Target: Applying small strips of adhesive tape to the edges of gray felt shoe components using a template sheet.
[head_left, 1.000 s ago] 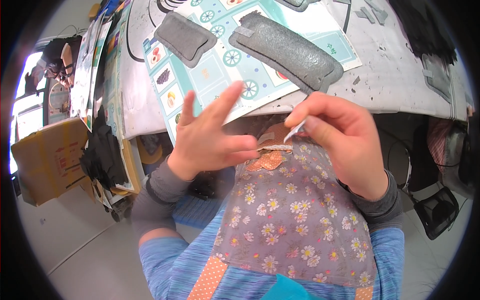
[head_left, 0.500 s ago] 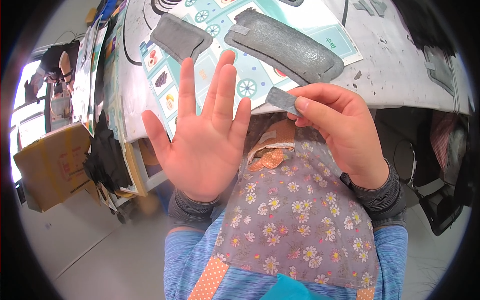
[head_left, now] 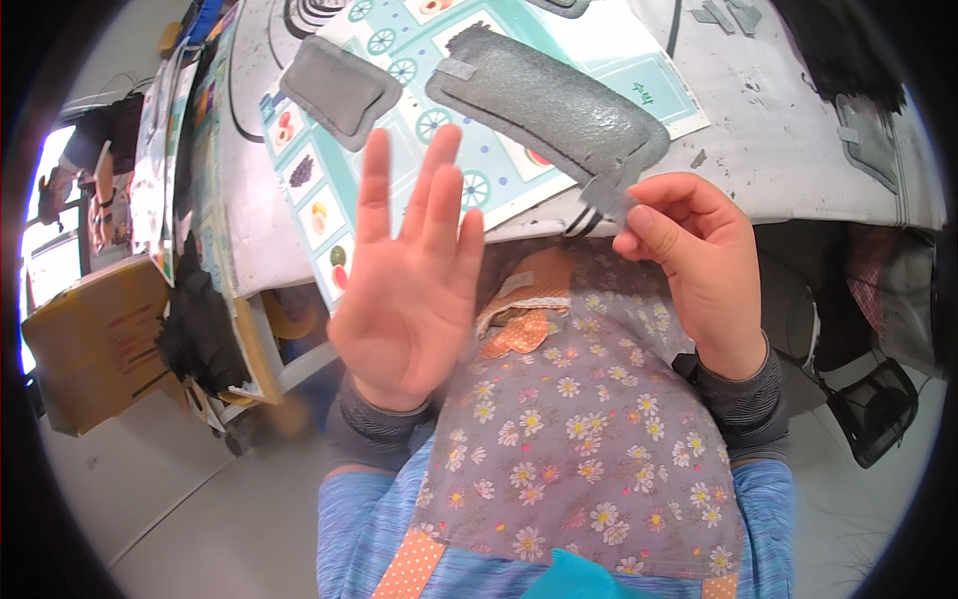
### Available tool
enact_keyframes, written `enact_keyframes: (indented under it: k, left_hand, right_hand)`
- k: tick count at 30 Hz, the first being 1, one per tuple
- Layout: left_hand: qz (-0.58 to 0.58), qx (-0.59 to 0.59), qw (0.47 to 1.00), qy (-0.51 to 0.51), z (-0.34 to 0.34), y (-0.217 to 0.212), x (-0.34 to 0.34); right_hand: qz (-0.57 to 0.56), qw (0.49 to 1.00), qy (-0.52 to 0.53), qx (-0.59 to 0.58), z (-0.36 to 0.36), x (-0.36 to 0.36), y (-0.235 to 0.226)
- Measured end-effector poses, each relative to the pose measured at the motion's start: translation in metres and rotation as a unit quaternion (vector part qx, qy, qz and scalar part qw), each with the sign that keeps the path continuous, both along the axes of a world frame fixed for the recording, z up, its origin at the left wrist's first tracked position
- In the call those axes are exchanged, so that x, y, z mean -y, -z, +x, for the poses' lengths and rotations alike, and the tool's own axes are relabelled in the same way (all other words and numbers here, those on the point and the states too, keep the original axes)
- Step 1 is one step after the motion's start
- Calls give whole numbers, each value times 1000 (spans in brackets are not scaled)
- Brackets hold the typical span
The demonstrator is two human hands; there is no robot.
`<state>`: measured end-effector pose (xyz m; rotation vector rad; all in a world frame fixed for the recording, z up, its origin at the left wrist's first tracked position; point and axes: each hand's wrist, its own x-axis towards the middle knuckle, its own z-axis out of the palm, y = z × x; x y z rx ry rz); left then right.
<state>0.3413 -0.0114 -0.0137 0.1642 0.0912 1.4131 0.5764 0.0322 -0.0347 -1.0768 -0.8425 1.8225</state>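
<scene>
My left hand [head_left: 409, 290] is held up flat, palm toward me, fingers spread, holding nothing, in front of the table's near edge. My right hand [head_left: 699, 265] pinches a small grey strip [head_left: 607, 198] between thumb and fingertips, just below the near end of a long grey felt piece [head_left: 549, 105]. That long piece lies on a teal printed sheet [head_left: 399, 50] on the white table [head_left: 788, 150]. A smaller grey felt pad [head_left: 337, 90] lies to its left on the same sheet.
Small grey felt scraps [head_left: 863, 140] lie at the table's right side. A flowered apron [head_left: 569, 439] covers my lap. A yellow cardboard box [head_left: 95, 339] stands on the floor at left, and another person [head_left: 95, 170] is at the far left. A black stool [head_left: 878, 409] is at right.
My left hand opened from a curled pose to a flat raised palm. My right hand moved a little up and right, still pinching the small grey strip.
</scene>
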Motion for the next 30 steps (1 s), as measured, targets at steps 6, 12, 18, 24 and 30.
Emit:
enact_keyframes:
  k: [6,12,18,24,30]
  left_hand:
    - [43,-613,773,-158,11,24,2]
    - [316,-811,409,-273,24,59,-27]
    - [308,-851,270,-328,43,85,-54]
    - [321,-849,300,-292,42,92,-55]
    - [318,-849,338,-254,39,91,-55]
  right_hand:
    - [133,953,204,181,33,3,38]
    - [442,746,182,465,41,-11,62]
    - [569,641,139,495,26,-21,73]
    - [549,642,185,502,30,-24,76]
    - [565,660,122,480,28,-18,84]
